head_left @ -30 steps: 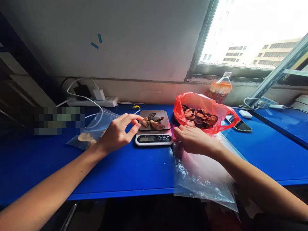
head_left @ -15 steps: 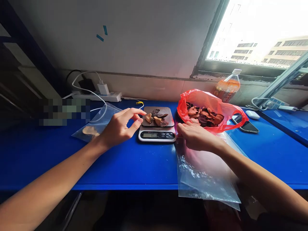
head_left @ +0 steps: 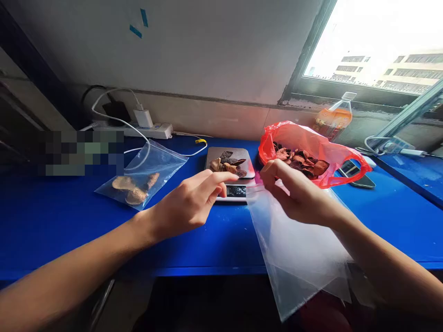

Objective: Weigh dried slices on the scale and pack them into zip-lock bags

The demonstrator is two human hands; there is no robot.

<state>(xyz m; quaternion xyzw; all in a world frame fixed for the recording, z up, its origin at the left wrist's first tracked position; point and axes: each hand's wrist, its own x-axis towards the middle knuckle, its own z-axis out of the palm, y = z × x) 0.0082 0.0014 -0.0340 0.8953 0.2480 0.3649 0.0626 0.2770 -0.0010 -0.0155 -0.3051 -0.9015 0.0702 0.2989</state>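
The left hand (head_left: pixel 192 198) has crossed to the scale's (head_left: pixel 242 153) front edge. The clear bag (head_left: pixel 294 244) hangs further past the bench's (head_left: pixel 207 249) front edge.

Clear bag (head_left: pixel 290 253) and scale (head_left: pixel 245 159) with dried pieces (head_left: pixel 228 163)

The bag looks flat and slanted; its lower corner extends past the blue table (head_left: pixel 194 249)'s edge. The white scale stands near its upper end. On the metal plate (head_left: pixel 215 152), brown and dark pieces lie close together.
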